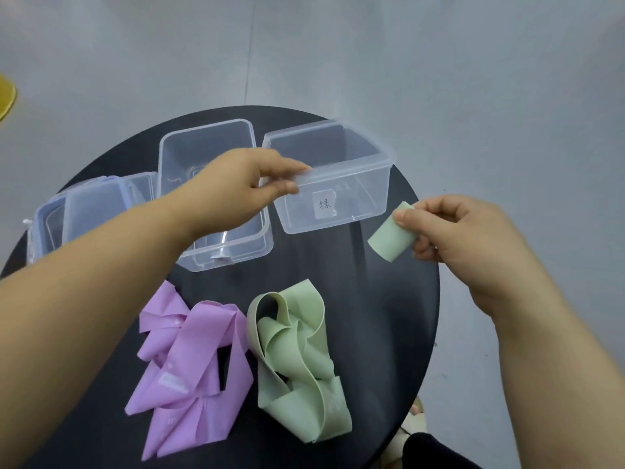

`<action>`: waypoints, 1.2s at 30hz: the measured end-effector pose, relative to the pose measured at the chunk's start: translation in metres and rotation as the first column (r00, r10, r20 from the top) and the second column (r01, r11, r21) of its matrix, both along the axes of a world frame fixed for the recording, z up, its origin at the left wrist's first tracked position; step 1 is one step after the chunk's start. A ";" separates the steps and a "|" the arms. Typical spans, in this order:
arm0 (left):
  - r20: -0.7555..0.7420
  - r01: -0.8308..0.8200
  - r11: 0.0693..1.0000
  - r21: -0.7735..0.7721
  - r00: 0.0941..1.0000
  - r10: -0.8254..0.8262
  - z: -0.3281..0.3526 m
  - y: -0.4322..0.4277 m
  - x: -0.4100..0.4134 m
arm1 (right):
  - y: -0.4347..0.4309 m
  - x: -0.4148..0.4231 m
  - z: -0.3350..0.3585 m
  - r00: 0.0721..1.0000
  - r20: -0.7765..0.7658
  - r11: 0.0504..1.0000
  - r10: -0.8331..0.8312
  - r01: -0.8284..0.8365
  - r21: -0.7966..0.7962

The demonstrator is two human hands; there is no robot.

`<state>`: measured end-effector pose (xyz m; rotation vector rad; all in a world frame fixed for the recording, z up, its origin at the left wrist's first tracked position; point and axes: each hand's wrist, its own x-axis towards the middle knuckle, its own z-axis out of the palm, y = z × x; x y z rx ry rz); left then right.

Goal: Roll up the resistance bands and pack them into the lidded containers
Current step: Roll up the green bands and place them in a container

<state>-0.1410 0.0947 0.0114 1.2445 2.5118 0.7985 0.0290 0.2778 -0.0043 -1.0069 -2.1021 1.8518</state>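
Note:
My right hand (453, 231) pinches a rolled green resistance band (390, 239) just right of a clear container (358, 211) that bears a white label. My left hand (250, 182) grips the near left rim of that labelled container, thumb below and fingers along the edge. A second clear open container (176, 157) stands to its left, partly hidden by my left forearm. Loose green bands (297, 360) lie in a heap at the front of the round black table (399, 333). Beside them, on the left, lies a heap of loose purple bands (192, 363).
Two clear lids (88, 211) lie stacked at the table's left edge. The grey floor surrounds the table. A yellow object (5, 96) shows at the far left edge. A foot in a sandal (412, 418) is below the table's right side.

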 end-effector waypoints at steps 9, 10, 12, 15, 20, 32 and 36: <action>-0.384 0.169 0.978 -0.125 0.900 -0.205 -0.084 0.005 0.032 | -0.007 -0.007 -0.004 0.994 -0.108 0.999 0.028 -0.026 0.019; -0.402 0.164 0.980 -0.115 0.894 -0.197 -0.089 0.005 0.035 | -0.010 -0.008 -0.005 0.992 -0.122 1.000 0.028 -0.026 0.017; -0.425 0.134 0.989 -0.061 0.893 -0.148 -0.097 0.000 0.039 | -0.016 -0.012 -0.009 0.990 -0.134 0.999 0.040 -0.036 0.031; -0.413 -0.005 1.000 0.016 0.911 0.011 -0.100 -0.010 0.040 | -0.024 -0.020 -0.016 0.989 -0.137 0.997 0.047 -0.038 0.073; -0.259 -0.031 0.993 0.113 0.964 0.059 -0.102 -0.019 0.041 | -0.031 -0.035 -0.023 0.989 -0.147 0.998 -0.008 0.017 0.059; -0.251 -0.004 0.974 0.225 0.966 0.062 -0.108 -0.023 0.036 | -0.039 -0.080 -0.045 0.902 0.241 0.786 0.357 -0.430 0.444; -0.287 0.057 0.979 0.197 0.958 0.002 -0.109 -0.026 0.029 | -0.038 -0.091 -0.044 0.864 0.299 0.734 0.405 -0.503 0.456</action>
